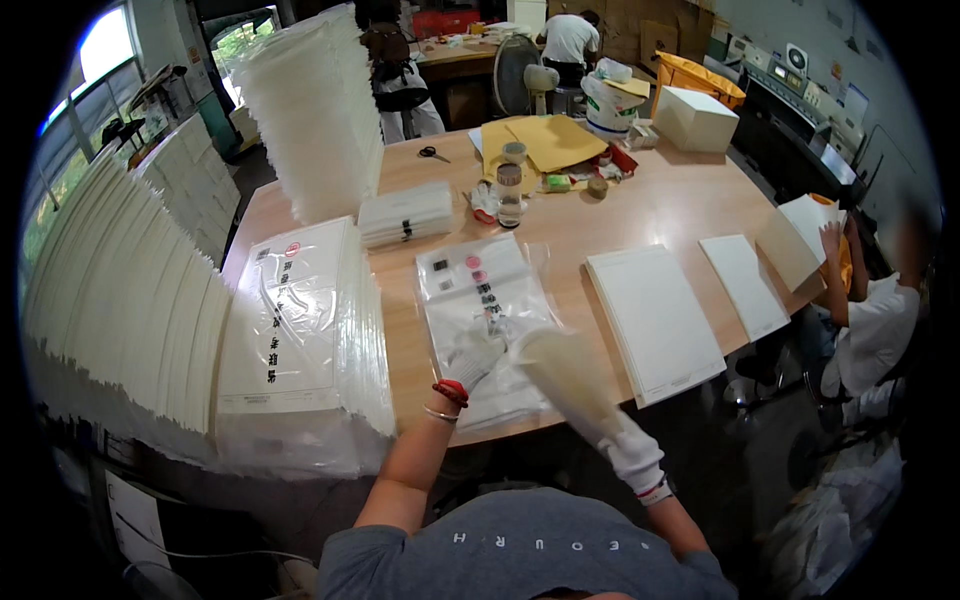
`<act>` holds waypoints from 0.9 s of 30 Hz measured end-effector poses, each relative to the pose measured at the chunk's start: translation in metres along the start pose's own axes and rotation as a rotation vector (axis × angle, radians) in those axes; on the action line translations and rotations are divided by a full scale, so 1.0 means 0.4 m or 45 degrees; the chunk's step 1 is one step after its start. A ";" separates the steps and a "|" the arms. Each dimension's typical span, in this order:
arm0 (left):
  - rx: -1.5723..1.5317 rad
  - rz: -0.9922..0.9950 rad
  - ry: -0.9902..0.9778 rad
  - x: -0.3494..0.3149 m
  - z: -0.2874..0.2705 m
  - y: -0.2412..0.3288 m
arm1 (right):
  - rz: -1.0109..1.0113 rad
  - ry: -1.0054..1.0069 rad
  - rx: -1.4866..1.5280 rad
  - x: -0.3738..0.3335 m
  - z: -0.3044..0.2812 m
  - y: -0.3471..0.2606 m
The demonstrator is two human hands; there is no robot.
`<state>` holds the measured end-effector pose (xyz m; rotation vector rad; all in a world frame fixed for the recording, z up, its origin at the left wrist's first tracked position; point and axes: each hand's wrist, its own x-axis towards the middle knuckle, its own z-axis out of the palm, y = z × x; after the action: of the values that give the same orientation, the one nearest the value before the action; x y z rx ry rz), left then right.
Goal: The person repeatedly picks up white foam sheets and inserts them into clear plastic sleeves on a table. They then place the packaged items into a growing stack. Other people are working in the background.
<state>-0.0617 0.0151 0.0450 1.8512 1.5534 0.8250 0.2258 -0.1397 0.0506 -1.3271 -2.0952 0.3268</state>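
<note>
A clear plastic bag with dark print and red round marks lies flat on the table before me. My left hand, in a white glove with a red band at the wrist, presses at the bag's middle, its fingers closed on the film. My right hand, also gloved, grips the near end of a stack of paper. Tilted and smeared by motion, the stack has its far end over the bag, close to my left fingers. Whether any of it is inside the bag I cannot tell.
To my left rise a pile of filled bags and tall white stacks. On my right lie two paper stacks. Bottles, scissors and yellow envelopes sit farther back. A co-worker handles paper at the right edge.
</note>
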 end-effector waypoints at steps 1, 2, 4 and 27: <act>-0.220 0.015 -0.083 0.018 0.008 -0.016 | -0.038 -0.098 -0.093 0.019 0.006 -0.013; -0.321 0.301 0.066 0.005 0.048 0.013 | 0.092 -0.237 -0.080 0.034 0.021 -0.013; -0.261 0.749 0.150 -0.046 0.149 0.085 | 0.383 -0.589 -0.278 0.091 0.078 0.008; -0.262 -0.574 0.448 -0.223 0.119 -0.218 | 0.100 -0.800 -0.174 0.227 0.296 0.266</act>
<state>-0.0918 -0.0614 -0.0602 1.1858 1.9190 1.0804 0.2021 0.0032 -0.0612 -1.5285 -2.6147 0.7215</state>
